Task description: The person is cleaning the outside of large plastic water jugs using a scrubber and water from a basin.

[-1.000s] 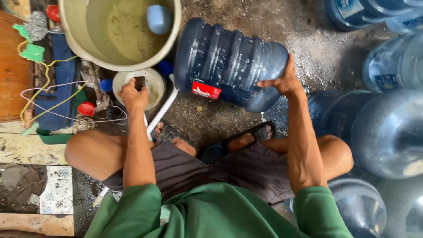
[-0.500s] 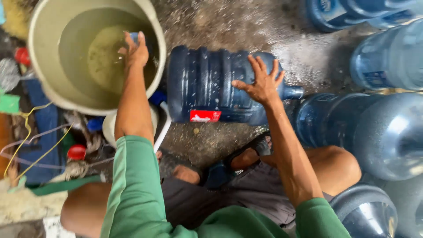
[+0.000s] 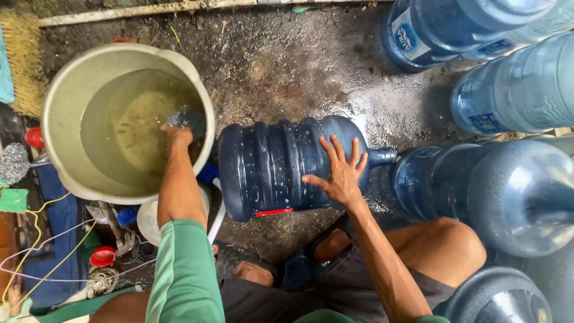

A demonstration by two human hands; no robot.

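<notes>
Blue, wet and bulky, the water jug (image 3: 287, 164) lies just right of the bucket (image 3: 66, 113) — steadied by the splayed right hand (image 3: 339, 173); the left hand (image 3: 177, 136) is dipped inside, around a scoop (image 3: 186, 118), grip unclear. Likely slippery — best grasped at the neck.

Red label (image 3: 274, 212); perhaps white-blue label (image 3: 408, 31)

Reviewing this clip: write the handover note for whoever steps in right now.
Left hand: dipped in the cloudy water of the beige tub, at a small blue scoop; grip not clear.
Right hand: open, palm flat on the blue water jug lying on its side on the wet floor, neck toward the upright jugs at right.
Done: jug wet with droplets.
Left: nothing poured; scoop in tub.
</notes>
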